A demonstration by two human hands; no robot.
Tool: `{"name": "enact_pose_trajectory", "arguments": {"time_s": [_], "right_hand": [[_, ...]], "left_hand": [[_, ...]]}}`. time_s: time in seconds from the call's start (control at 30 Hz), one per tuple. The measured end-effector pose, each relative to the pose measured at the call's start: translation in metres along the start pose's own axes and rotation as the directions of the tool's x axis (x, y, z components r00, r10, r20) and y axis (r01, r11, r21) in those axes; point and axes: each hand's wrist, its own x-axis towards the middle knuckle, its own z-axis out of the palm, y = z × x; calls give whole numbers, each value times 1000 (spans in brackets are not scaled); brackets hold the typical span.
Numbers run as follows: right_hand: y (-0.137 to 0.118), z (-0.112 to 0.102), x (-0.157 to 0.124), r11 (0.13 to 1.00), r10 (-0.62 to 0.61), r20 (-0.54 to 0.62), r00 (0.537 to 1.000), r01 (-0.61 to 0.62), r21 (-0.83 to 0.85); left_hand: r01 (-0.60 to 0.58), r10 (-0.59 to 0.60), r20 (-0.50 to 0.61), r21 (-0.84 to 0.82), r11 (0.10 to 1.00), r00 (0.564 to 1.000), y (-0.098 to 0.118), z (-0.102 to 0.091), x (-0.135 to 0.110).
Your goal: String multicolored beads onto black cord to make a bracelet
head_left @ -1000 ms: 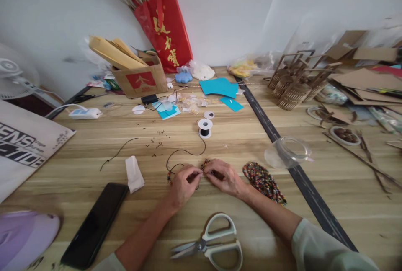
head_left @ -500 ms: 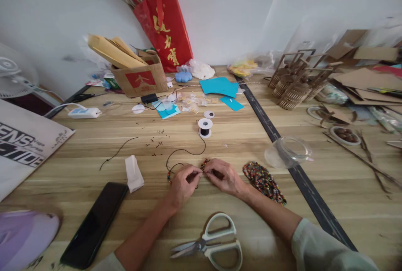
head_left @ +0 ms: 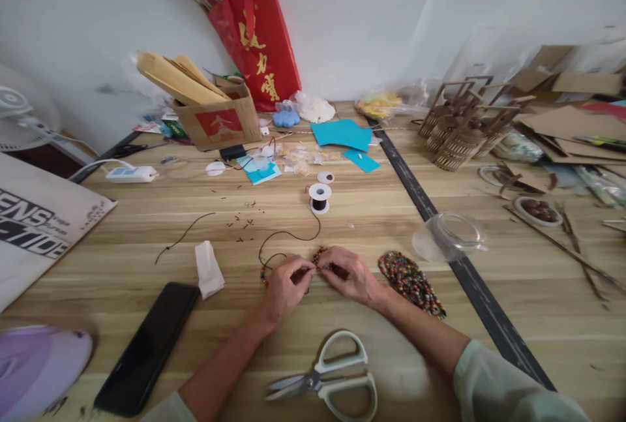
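Wooden counter point(head_left: 372, 226) strewn with craft supplies, beadwork at its near middle.
Black phone point(head_left: 147, 347) lies at near left, scissors point(head_left: 327, 379) below the forearms, and a pile of coloured beads point(head_left: 409, 282) beside the right wrist. Left hand point(head_left: 283, 288) and right hand point(head_left: 349, 275) each pinch the black cord point(head_left: 288, 235), fingertips touching; the cord loops back to a small spool point(head_left: 319, 198).

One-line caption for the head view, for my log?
At a wooden table, left hand and right hand pinch beaded black cord; scissors nearby.
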Motion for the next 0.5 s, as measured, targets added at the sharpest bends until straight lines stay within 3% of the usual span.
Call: {"name": "enact_pose_trajectory", "arguments": {"time_s": [0.5], "right_hand": [[2,1,-2,1000,1,6,1000,-1,20]], "left_hand": [[28,-28,23,1,1000,999,1,0,1]]}}
